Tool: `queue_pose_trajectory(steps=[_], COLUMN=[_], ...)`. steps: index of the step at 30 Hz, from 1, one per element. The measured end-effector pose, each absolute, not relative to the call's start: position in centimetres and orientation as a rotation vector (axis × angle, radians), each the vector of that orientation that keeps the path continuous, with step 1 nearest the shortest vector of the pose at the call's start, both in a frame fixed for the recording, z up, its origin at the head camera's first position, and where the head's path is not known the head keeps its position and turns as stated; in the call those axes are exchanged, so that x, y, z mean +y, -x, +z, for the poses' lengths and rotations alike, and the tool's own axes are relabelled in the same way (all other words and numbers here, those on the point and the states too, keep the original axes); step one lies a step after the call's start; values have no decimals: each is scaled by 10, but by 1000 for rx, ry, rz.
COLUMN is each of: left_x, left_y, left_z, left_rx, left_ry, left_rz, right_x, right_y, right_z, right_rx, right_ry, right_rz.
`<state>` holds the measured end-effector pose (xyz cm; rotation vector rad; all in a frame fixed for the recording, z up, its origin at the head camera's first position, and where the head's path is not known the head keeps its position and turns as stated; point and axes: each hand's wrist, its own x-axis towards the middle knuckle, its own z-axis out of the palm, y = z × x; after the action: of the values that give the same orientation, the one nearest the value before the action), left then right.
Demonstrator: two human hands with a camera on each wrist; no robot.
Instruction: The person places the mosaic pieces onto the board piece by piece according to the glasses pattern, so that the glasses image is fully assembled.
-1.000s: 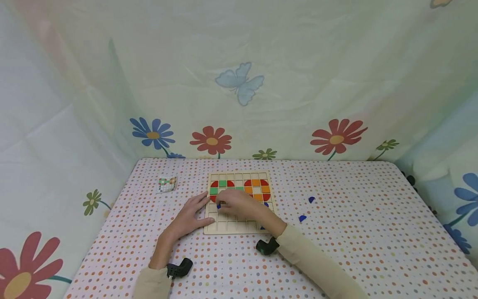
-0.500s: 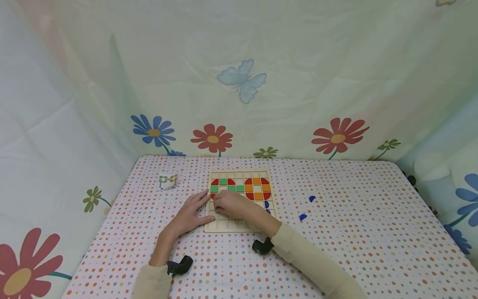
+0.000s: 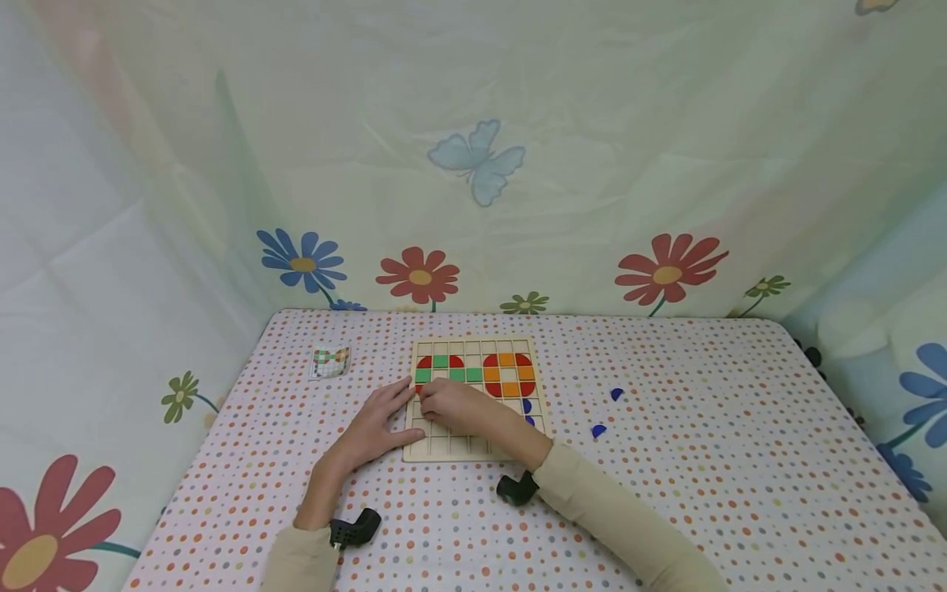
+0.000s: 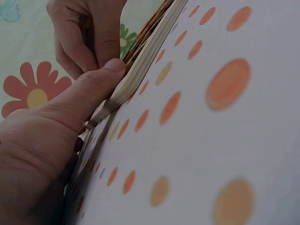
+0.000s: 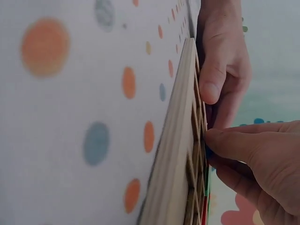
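Observation:
A wooden grid board (image 3: pixel 436 450) lies on the spotted table, with flat red, green and orange pieces in its cells. My right hand (image 3: pixel 462 407) is over the board's left part, fingertips right at the grid. In the right wrist view its thumb and fingers pinch a small blue piece (image 5: pixel 209 152), mostly covered by them; the head view hides it. My left hand (image 3: pixel 373 427) lies at the board's left edge with fingers extended, its thumb (image 4: pixel 101 79) on the rim. Blue pieces (image 3: pixel 527 406) also sit in the board's right column, partly behind my right forearm.
Two loose blue half-round pieces, one nearer (image 3: pixel 598 431) and one farther (image 3: pixel 616 395), lie on the table right of the board. A small printed pattern card (image 3: pixel 330 363) lies to the left. A flowered curtain (image 3: pixel 577 164) rises behind the table.
My right hand has shifted slightly left and its fingertips have settled at the grid. The blue piece seen at them earlier is now hidden in the head view. My left hand stays put.

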<state>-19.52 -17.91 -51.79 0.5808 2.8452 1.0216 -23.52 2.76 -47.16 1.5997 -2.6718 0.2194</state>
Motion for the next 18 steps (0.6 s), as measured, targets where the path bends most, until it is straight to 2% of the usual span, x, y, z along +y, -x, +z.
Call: queue_pose_trajectory(steps=[18], left_x=[-178], left_y=[193], left_z=[-516], left_rx=[2849], left_ry=[-585], left_rz=[1027], right_x=[35], right_y=[228], right_z=[-472], right_rx=[-2682], right_ry=[-1587], right_rz=[157])
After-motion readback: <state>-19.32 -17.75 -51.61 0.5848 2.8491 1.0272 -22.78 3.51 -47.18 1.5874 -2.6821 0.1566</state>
